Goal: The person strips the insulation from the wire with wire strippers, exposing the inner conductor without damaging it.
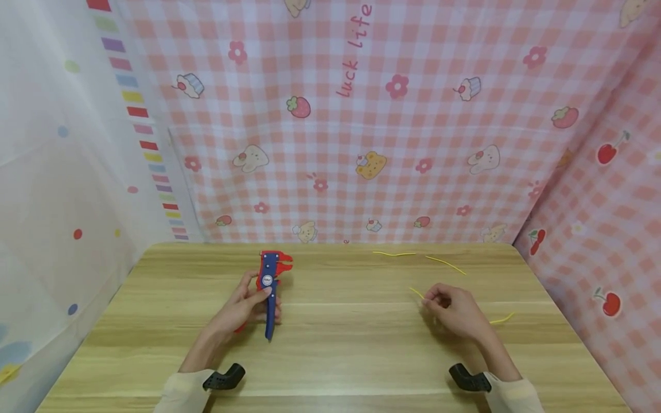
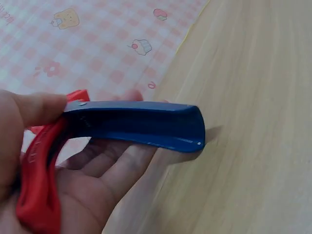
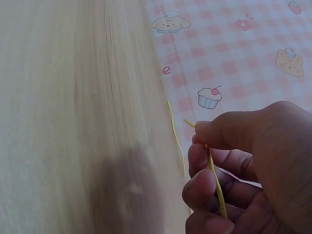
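My left hand (image 1: 238, 310) grips a wire stripper (image 1: 269, 304) with a blue body and red jaws, which point up and to the right in the head view. In the left wrist view the blue handle (image 2: 141, 124) and the red handle (image 2: 39, 185) stand spread apart, the thumb near their joint. A short yellow wire (image 3: 217, 185) is pinched between thumb and fingertips of my right hand (image 1: 455, 308). One end sticks out past the fingertips toward the left; the rest runs down across the curled fingers.
Two more yellow wires, one at the back edge (image 1: 394, 253) and one slightly nearer (image 1: 446, 264), lie on the wooden table (image 1: 335, 355). Another yellow piece (image 1: 502, 319) shows beside the right wrist. A pink checked cloth (image 1: 330, 132) hangs behind the table.
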Action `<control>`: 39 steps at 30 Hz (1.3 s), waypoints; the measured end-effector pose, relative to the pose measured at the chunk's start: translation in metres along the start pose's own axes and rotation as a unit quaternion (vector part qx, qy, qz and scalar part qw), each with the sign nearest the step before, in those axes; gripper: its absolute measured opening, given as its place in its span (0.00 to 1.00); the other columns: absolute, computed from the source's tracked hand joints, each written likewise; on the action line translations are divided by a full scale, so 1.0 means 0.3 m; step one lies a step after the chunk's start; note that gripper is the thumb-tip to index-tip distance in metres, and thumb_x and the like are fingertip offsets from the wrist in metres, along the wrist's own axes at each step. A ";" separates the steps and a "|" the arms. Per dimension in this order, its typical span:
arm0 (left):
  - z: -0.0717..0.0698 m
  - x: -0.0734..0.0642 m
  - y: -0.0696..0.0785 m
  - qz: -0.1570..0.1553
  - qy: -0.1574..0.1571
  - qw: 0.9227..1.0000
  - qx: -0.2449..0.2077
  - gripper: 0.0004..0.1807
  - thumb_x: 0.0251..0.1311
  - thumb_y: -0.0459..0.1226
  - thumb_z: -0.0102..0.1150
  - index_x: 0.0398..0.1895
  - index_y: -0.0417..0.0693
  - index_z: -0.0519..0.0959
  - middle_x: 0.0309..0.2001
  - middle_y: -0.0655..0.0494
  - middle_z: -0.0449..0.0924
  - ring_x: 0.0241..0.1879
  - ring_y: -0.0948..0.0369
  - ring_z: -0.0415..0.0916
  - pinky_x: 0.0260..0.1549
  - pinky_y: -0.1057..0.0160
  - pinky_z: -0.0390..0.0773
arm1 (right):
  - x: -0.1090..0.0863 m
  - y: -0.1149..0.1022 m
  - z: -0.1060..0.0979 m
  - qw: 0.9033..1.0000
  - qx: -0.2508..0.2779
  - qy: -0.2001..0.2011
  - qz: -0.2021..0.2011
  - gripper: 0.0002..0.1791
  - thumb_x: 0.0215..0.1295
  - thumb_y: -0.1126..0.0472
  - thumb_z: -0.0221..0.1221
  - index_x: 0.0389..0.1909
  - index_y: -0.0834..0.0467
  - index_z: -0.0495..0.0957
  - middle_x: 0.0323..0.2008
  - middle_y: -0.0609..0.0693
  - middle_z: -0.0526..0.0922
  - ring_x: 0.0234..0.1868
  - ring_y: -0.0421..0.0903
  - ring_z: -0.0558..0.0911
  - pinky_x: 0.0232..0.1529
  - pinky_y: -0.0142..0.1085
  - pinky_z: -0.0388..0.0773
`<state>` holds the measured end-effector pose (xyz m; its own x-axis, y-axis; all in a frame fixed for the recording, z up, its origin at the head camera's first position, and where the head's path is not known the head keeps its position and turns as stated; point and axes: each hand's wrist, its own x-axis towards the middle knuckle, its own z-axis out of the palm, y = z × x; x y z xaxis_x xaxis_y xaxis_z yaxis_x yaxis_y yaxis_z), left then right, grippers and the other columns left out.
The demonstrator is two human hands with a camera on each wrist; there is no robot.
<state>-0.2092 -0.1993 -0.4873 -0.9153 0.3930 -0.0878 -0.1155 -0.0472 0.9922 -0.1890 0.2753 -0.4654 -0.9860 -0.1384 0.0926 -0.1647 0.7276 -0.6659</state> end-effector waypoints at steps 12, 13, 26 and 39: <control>0.073 0.000 -0.010 0.002 0.036 0.999 -0.023 0.34 0.74 0.40 0.58 0.74 0.42 0.53 0.36 0.49 0.82 0.31 0.57 0.84 0.40 0.49 0.90 | 0.000 -0.034 0.007 1.000 0.010 -0.012 0.003 0.04 0.70 0.60 0.64 0.37 0.56 0.81 0.26 0.46 0.79 0.26 0.38 0.74 0.27 0.29 0.71; 0.081 0.001 -0.013 0.005 0.033 0.999 -0.025 0.34 0.74 0.40 0.58 0.74 0.42 0.53 0.35 0.50 0.82 0.31 0.57 0.84 0.40 0.49 0.90 | 0.000 -0.037 0.008 1.000 0.010 -0.010 0.001 0.04 0.70 0.59 0.64 0.37 0.56 0.81 0.26 0.46 0.79 0.25 0.37 0.74 0.27 0.29 0.71; 0.158 0.013 -0.029 0.017 -0.011 1.000 -0.012 0.34 0.71 0.38 0.62 0.70 0.26 0.61 0.36 0.48 0.83 0.32 0.59 0.84 0.40 0.56 0.90 | -0.006 -0.079 0.022 0.999 0.027 -0.012 -0.024 0.03 0.70 0.60 0.64 0.37 0.55 0.80 0.23 0.45 0.78 0.22 0.36 0.73 0.24 0.29 0.71; 0.192 0.019 -0.041 0.029 -0.045 0.998 -0.016 0.30 0.75 0.35 0.54 0.73 0.31 0.58 0.40 0.49 0.89 0.37 0.55 0.89 0.41 0.56 0.90 | -0.010 -0.116 0.065 0.997 0.033 -0.026 -0.070 0.06 0.71 0.58 0.64 0.36 0.57 0.81 0.21 0.42 0.74 0.21 0.33 0.69 0.23 0.27 0.67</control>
<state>-0.1908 -0.1437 -0.4947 -0.8827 0.4695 -0.0211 -0.0776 -0.1013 0.9918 -0.1797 0.2373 -0.4567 -0.9509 -0.2703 0.1507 -0.2961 0.6529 -0.6972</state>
